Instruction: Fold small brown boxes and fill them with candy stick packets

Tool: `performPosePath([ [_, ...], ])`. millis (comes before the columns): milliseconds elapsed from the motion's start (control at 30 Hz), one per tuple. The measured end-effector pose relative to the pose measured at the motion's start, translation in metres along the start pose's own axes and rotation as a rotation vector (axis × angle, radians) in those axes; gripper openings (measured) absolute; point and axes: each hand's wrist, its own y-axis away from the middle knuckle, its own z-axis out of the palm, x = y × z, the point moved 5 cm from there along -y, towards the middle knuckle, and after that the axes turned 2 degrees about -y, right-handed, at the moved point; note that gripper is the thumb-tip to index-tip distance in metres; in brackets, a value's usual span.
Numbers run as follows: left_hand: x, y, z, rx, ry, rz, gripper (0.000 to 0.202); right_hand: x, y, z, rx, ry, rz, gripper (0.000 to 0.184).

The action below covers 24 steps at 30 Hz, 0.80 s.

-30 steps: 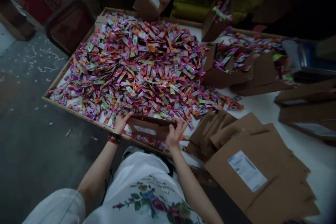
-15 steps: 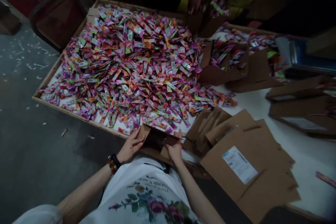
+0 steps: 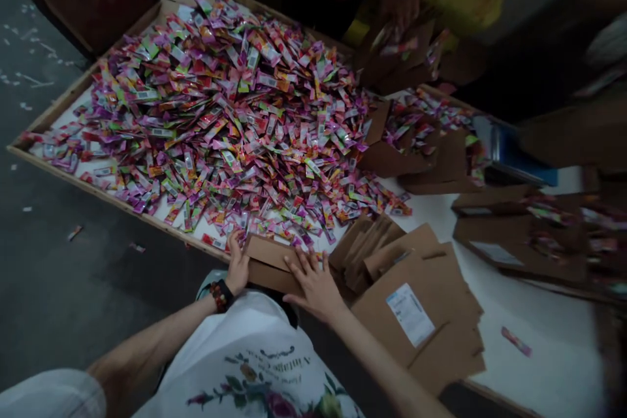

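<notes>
White floral tee (image 3: 255, 356) — beaded bracelet (image 3: 220, 296), L wrist

Sachet heap (image 3: 220, 111) hems the folded box (image 3: 267, 261) ahead — flat cartons (image 3: 431, 313) crowd right — tabletop (image 3: 548, 353) beyond lies open.

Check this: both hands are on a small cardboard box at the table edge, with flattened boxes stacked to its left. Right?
Wrong side. The head view shows the left hand and right hand on the small cardboard box, but the flattened boxes lie to its right.

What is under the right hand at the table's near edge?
A small brown cardboard box, flaps closed; the right hand lies flat on it, the left hand grips its end. Its contents are covered.
</notes>
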Motion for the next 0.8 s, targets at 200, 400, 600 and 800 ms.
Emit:
performPosePath([
  [200,0.040,-0.007,0.011,-0.569,-0.595,0.503,0.083,-0.005,-0.016,0.014,-0.016,0.025,-0.268,0.087],
  [400,0.039,0.002,0.044,-0.730,-0.978,0.667,0.078,-0.001,-0.040,0.022,-0.053,-0.004,-0.097,0.071],
  [600,0.033,0.005,0.050,-0.693,-1.029,0.635,0.060,-0.011,-0.042,0.031,-0.079,-0.020,-0.050,0.073],
  [800,0.044,0.004,0.045,-0.864,-0.887,0.664,0.104,0.029,-0.046,0.013,0.229,-0.260,-0.151,0.059],
])
